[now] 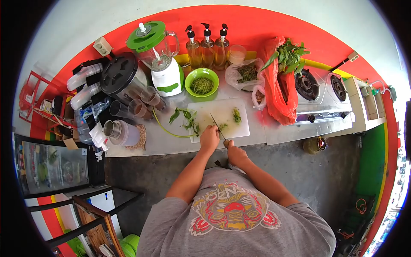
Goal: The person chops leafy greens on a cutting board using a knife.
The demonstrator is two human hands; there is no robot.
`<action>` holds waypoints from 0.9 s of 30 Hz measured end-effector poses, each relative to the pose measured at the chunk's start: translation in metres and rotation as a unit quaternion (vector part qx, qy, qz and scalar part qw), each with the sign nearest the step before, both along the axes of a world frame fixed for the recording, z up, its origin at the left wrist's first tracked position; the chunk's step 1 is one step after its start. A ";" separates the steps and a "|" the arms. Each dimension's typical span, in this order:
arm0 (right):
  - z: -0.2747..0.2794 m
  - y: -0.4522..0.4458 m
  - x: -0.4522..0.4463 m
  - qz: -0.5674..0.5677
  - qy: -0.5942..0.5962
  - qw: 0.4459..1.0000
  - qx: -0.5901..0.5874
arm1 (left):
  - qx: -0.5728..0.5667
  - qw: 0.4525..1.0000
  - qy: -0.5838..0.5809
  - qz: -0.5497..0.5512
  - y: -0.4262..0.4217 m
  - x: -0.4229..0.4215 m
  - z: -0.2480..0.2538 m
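A white cutting board [238, 126] lies on the metal counter. My right hand [236, 153] is wrapped round the handle of a knife [217, 124], whose blade points up and to the left over the board. Close beside the blade is my left hand [209, 138], its fingers closed together; what they hold, if anything, is too small to make out. Chopped greens [223, 126] lie just right of the blade, and another small green pile [236, 115] is farther right. Leafy stems [186, 116] rest across the board's left edge.
Behind the board stands a green bowl [202, 97] of chopped greens. A blender [167, 79], pump bottles [207, 53] and plastic cups [138, 109] are to its sides. To the right are a red bag [282, 100] with leaves and a gas stove [319, 105].
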State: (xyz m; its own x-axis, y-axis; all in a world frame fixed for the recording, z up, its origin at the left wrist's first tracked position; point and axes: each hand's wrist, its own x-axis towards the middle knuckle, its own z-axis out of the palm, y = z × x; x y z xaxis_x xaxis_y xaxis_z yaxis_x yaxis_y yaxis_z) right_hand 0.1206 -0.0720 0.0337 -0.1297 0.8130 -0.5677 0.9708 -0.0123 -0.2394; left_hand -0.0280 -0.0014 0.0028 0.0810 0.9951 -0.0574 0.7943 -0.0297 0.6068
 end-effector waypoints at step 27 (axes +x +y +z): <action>0.012 -0.016 -0.018 -0.049 -0.004 0.998 -0.039 | 0.097 0.994 -0.053 0.006 -0.018 -0.013 -0.014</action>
State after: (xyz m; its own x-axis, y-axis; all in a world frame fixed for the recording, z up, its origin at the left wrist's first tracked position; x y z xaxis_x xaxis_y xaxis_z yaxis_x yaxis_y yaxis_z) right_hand 0.1029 -0.0883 0.0454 -0.0470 0.7743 -0.6311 0.9658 -0.1260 -0.2265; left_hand -0.0407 -0.0194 -0.0110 0.0636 0.9877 0.1430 0.7274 -0.1440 0.6709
